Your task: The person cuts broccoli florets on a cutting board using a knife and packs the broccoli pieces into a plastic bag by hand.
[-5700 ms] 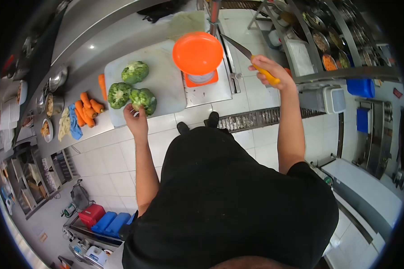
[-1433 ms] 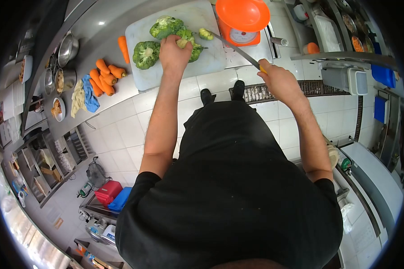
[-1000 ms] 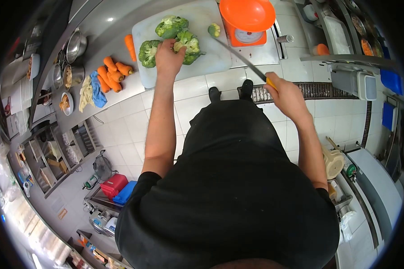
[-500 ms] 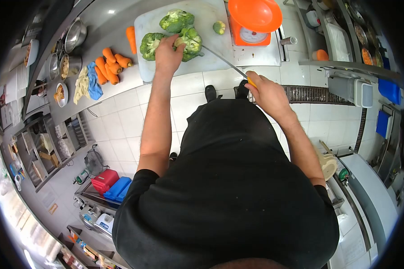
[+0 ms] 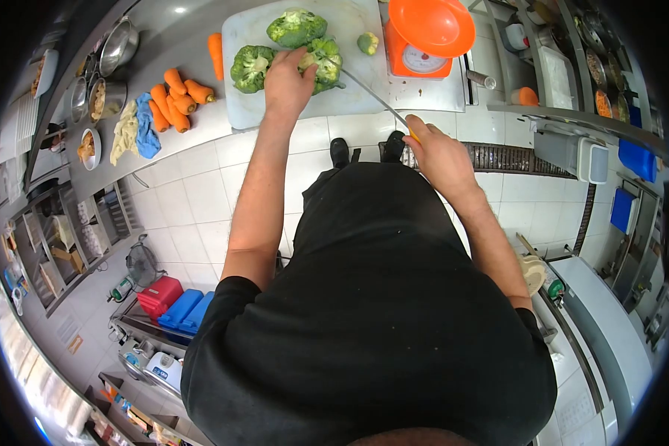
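On the white cutting board (image 5: 357, 100) lie several pieces of broccoli: a crown (image 5: 297, 28) at the back, another crown (image 5: 251, 70) on the left, and a small piece (image 5: 368, 44) apart on the right. My left hand (image 5: 288, 83) has its fingers curled against the cut broccoli head (image 5: 325, 63) in the middle, pressing it to the board. In my right hand (image 5: 444, 157) is a long knife (image 5: 375, 97), held by its yellow handle. The blade slants up and left, its tip end at the right side of the middle broccoli head.
Left of the board are a pile of carrots (image 5: 177, 102), a single carrot (image 5: 215, 56), blue and yellow cloths (image 5: 146, 126) and metal bowls (image 5: 119, 46). An orange scale (image 5: 426, 63) stands to the right. Metal shelving (image 5: 576, 111) is at far right.
The view has shifted slightly. My left hand stays at the middle broccoli head, and the knife tip remains at its right side. Both grips look the same.
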A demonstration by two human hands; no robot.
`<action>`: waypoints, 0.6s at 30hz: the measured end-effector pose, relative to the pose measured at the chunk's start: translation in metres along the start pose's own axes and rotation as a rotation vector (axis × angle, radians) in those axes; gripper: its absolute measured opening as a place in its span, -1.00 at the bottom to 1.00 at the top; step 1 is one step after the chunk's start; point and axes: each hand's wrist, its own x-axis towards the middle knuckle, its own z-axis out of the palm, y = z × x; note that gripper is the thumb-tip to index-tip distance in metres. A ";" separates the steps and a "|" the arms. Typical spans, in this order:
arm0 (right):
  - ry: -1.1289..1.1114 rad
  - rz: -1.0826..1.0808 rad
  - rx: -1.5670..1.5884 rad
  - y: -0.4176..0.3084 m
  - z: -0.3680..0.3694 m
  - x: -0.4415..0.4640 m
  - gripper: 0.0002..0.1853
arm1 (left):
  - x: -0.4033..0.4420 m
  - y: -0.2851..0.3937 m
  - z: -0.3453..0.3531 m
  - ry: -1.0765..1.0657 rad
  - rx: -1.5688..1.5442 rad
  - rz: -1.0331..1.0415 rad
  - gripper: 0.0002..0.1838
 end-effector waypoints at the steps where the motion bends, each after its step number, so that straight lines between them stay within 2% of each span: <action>1: -0.004 0.002 -0.004 -0.002 -0.001 0.002 -0.64 | 0.000 0.001 0.001 0.001 0.000 0.001 -0.54; 10: 0.000 -0.048 0.011 -0.005 0.007 0.031 -0.70 | 0.009 0.007 0.009 -0.041 0.028 -0.038 -0.55; 18: -0.026 0.039 0.053 0.007 -0.001 0.026 -0.72 | 0.025 -0.003 0.007 -0.086 0.071 -0.142 -0.52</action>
